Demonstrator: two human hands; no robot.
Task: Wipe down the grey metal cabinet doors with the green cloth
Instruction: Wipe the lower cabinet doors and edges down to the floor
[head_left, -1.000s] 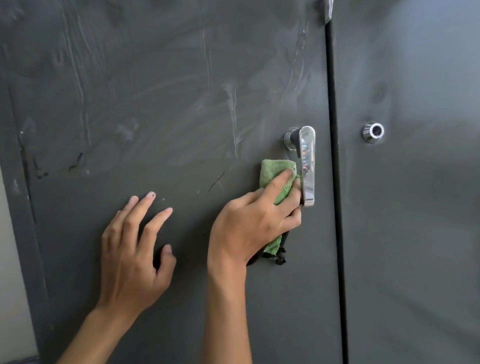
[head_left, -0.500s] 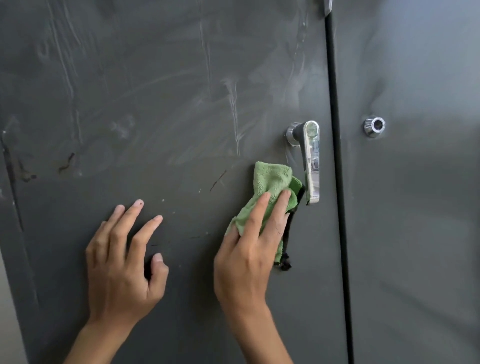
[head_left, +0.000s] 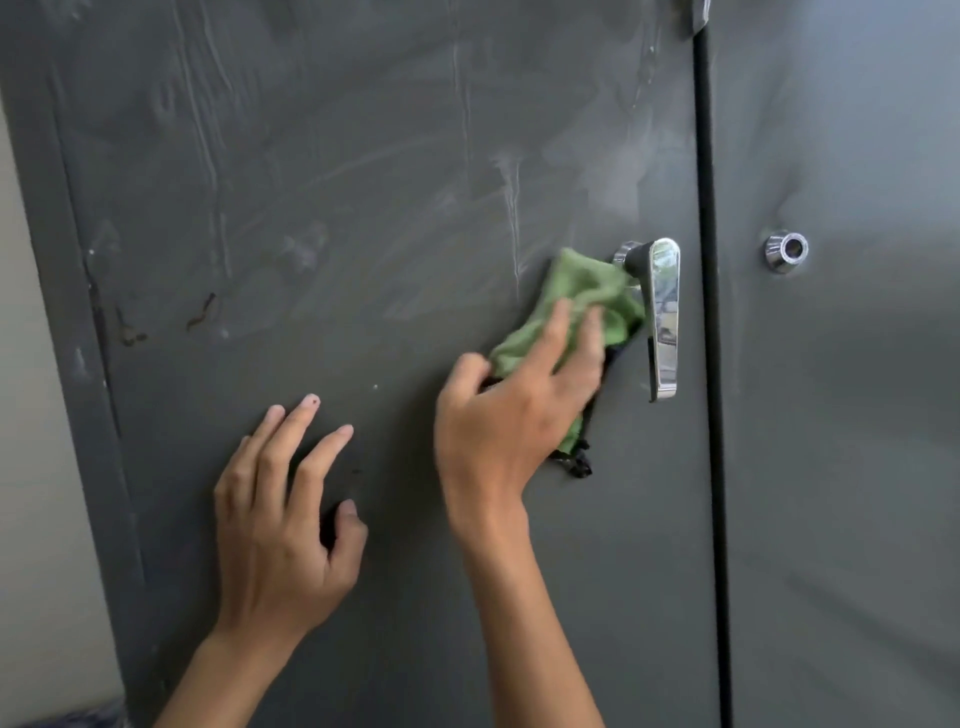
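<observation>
So the left door (head_left: 363, 182) of the grey cabinet took up most of what I could see, all smeary with pale wipe streaks up top and a few dark scuffs near its left edge. The right door (head_left: 841, 467) sat shut beside it, with a thin dark gap between them. The person's left hand (head_left: 280, 530) was open, its fingers spread and their tips propped on the left door, holding nothing. Their right hand (head_left: 509, 415) held the green cloth (head_left: 576, 291) flat against that same door, fingers laid over it and thumb bent in at its edge. The cloth was bunched right up against the shiny handle (head_left: 665, 322), touching its base. A small round lock (head_left: 786, 252) sat on the right door.
</observation>
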